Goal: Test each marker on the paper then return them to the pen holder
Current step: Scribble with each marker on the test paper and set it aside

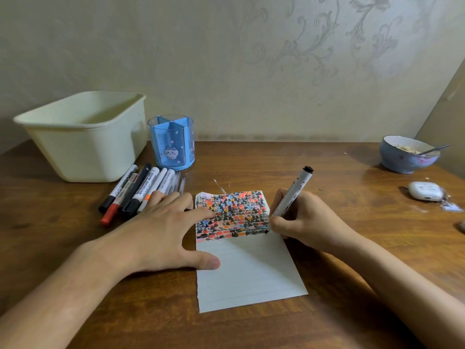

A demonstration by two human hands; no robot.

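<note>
A lined sheet of paper (247, 270) lies on the wooden table, its upper part covered with black, red, orange and blue scribbles. My right hand (305, 219) grips a white marker (292, 195) with a black end, its tip touching the paper at the right edge of the scribbles. My left hand (163, 229) lies flat with fingers spread, pressing the paper's left edge. A group of several markers (137, 191) lies on the table left of the paper, partly under my fingertips. The blue pen holder (172, 142) with a cat picture stands behind them, with nothing visible inside.
A cream plastic tub (83, 137) stands at the back left against the wall. At the far right are a blue bowl (409, 154) with food and a spoon, and a white earbud case (425, 192) with a charm.
</note>
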